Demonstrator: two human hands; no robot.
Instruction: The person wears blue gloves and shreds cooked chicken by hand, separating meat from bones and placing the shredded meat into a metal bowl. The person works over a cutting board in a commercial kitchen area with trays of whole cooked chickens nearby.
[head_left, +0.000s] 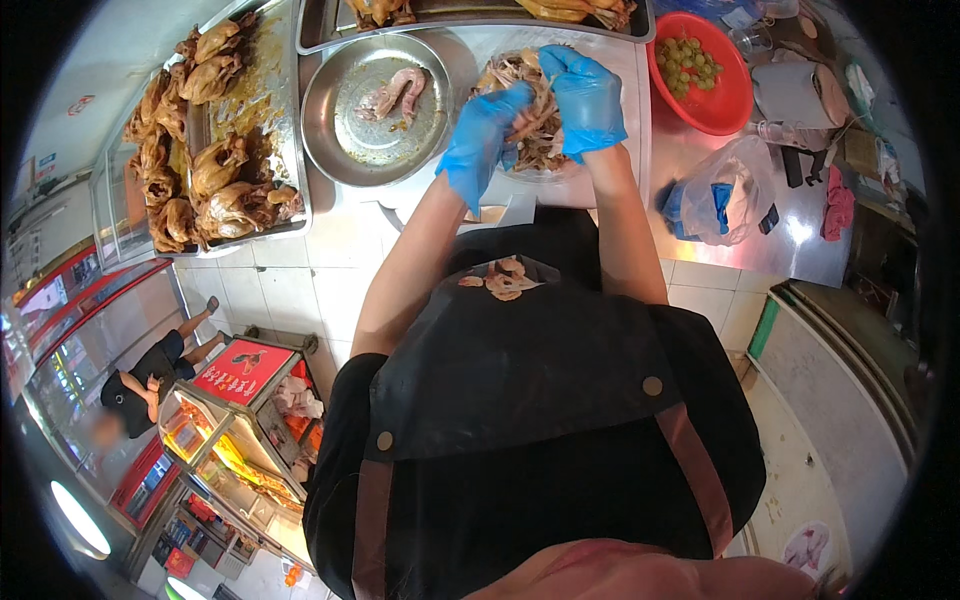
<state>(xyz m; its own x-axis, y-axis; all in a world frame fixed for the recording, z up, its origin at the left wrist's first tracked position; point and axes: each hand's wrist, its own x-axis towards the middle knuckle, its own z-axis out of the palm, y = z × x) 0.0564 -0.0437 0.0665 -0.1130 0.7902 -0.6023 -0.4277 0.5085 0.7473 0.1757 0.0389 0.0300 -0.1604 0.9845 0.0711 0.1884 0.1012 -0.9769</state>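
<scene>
Both my hands wear blue disposable gloves over a pile of shredded poultry meat (541, 146) at the top centre. My left hand (491, 127) is at the pile's left side, blurred, its fingers curled near meat pieces; whether it grips one is unclear. My right hand (585, 86) is bent at the pile's upper right, its fingertips hidden. Left of the pile stands a round metal pan (337, 154) holding a pale poultry neck (411, 88). Several cooked whole birds (234, 206) lie on a metal tray (298, 135) at the left.
Another metal tray (465, 22) with cooked birds borders the far side. A red plastic bowl (731, 101) of green grapes (684, 66) stands at the right, with a clear plastic bag (742, 176) below it. Beyond the food cart (247, 367) at lower left is another person (142, 390).
</scene>
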